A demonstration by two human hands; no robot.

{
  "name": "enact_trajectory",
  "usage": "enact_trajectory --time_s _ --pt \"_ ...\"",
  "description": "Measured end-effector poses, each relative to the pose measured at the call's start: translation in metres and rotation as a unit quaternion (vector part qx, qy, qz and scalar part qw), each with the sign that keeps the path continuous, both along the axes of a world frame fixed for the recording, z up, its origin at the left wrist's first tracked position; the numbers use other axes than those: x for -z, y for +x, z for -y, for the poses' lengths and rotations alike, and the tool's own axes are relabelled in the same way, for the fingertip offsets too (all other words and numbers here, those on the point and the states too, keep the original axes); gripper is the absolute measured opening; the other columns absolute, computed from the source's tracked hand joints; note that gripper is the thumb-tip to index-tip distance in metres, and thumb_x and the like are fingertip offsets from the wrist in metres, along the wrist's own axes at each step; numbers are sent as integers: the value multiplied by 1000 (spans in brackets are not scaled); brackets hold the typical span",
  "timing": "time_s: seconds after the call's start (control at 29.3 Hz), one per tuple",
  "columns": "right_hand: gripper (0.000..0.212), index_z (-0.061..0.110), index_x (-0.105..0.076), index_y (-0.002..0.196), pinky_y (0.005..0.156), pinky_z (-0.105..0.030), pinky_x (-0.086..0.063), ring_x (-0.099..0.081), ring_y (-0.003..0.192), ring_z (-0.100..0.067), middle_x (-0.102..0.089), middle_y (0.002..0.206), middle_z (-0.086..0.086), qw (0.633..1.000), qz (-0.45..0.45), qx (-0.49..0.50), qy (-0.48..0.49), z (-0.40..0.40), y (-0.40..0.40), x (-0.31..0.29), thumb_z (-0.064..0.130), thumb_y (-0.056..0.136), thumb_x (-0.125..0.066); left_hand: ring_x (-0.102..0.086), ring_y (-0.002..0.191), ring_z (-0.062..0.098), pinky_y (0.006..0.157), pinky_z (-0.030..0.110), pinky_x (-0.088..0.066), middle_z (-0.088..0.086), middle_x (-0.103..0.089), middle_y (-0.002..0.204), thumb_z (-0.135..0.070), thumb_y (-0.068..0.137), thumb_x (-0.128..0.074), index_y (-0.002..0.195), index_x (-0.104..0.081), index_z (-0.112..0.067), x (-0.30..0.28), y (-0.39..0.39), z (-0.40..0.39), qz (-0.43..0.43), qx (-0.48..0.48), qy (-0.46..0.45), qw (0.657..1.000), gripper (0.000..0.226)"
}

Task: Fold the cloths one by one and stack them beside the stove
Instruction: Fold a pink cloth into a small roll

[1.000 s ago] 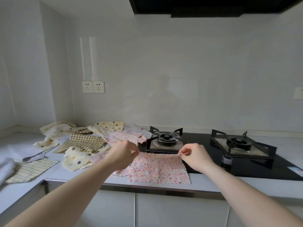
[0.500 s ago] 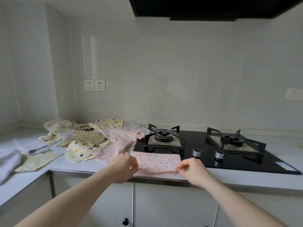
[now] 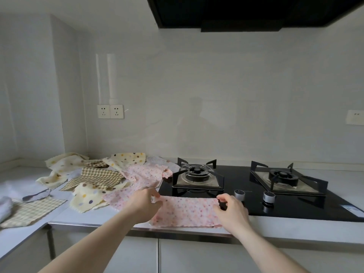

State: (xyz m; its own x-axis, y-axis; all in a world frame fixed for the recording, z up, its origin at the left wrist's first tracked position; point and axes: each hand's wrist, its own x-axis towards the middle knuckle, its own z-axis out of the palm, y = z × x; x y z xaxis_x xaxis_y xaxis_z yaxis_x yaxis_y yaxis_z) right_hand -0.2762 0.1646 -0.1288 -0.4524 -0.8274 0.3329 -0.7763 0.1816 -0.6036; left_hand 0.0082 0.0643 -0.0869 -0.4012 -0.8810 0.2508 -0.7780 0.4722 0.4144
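Observation:
A pink dotted cloth point(image 3: 185, 212) lies folded into a long strip at the counter's front edge, partly over the black stove point(image 3: 246, 194). My left hand point(image 3: 143, 204) pinches its left end. At the right end, my right hand point(image 3: 230, 210) grips the cloth with curled fingers. Left of the stove lies a loose heap of cloths point(image 3: 98, 180): cream with coloured dots, brown checked, and pink dotted. A flat checked cloth point(image 3: 29, 211) rests apart at the far left.
The stove has two burners point(image 3: 197, 174) point(image 3: 283, 177) and two round knobs point(image 3: 239, 194) point(image 3: 268, 197) just behind the strip. A white cloth point(image 3: 5, 207) sits at the left edge. The counter point(image 3: 295, 227) turns a corner at left; wall sockets point(image 3: 110, 111) are above the heap.
The pink cloth went from a spread square to a half-height strip: both hands carried its far edge toward the front edge. They now hold its two ends.

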Motion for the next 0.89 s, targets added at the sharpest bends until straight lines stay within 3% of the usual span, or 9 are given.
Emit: enact_trajectory --time_s 0.14,0.24,0.41,0.68,0.79,0.89 --pt "53 39 -47 144 115 -40 -31 -44 136 -15 -55 143 18 998 -34 20 43 13 0 8 57 94 -49 -50 132 21 110 40 -42 -8 -43 154 -49 97 -49 138 -55 -35 12 -7 11 -13 -47 25 999 43" --pt "50 42 -49 144 115 -41 -26 -41 137 -15 -53 145 18 998 -2 22 67 22 -9 5 56 96 -46 -48 131 19 114 46 -39 -8 -51 148 -62 87 -36 151 -38 -41 24 -11 19 -48 -59 60 995 68" --pt "34 47 -63 123 111 -40 -29 -46 130 -16 -55 136 15 997 -32 47 61 33 -13 6 54 94 -46 -45 133 24 113 44 -36 -3 -52 150 -54 93 -41 143 -52 -36 39 -21 26 -39 -108 25 993 54" --pt "18 42 -64 106 105 -40 -33 -52 116 -15 -57 114 16 998 -30 37 41 31 -12 9 48 91 -58 -62 102 19 96 42 -53 -5 -65 121 -43 88 -51 109 -67 -34 49 -13 38 -105 -93 20 990 28" --pt "5 38 -64 91 101 -39 -36 -59 100 -12 -65 96 22 1000 2 27 9 28 -12 8 42 90 -62 -65 85 12 76 30 -54 -10 -69 107 -36 92 -55 111 -67 -34 49 -13 37 -142 -77 11 987 22" --pt "7 38 -61 87 95 -43 -52 -65 86 -7 -69 83 22 999 48 5 -17 26 -12 8 42 91 -64 -64 74 4 58 21 -44 -13 -69 95 -29 96 -60 110 -64 -33 48 -13 34 -179 -67 7 982 15"
